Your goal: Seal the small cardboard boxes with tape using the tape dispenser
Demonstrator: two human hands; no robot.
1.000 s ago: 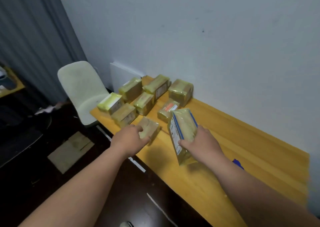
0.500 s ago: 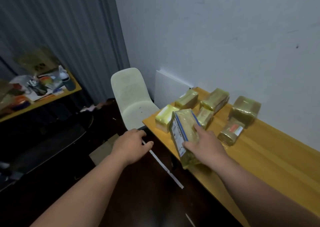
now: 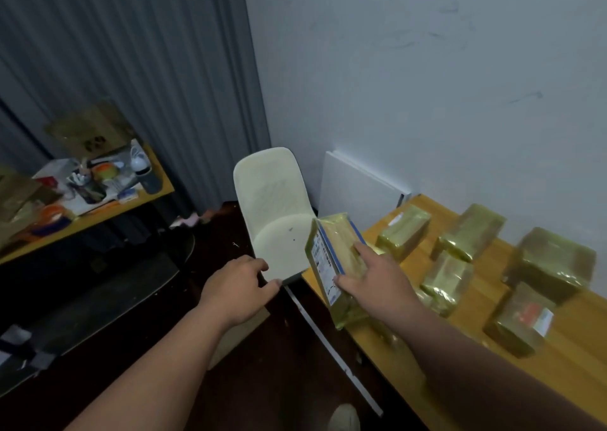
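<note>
— Nearest the camera, what is listed?
— Left hand [image 3: 237,290]: loosely curled, holding nothing, over dark floor. Right hand [image 3: 374,286]: gripping one taped box [image 3: 335,259], tilted, above the wooden table's [image 3: 574,348] near corner.
— Farther off?
— Taped boxes [image 3: 555,263] on the table; white chair [image 3: 276,210] behind.

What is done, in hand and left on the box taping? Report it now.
Done: the boxes on the wooden table, such as the labelled box, already look wrapped in glossy tape. In hand: the right hand grips a taped blue-edged box, tilted over the table edge; the left hand hangs free near the white chair. Left: unclear; no tape dispenser or untaped box is visible.
</note>
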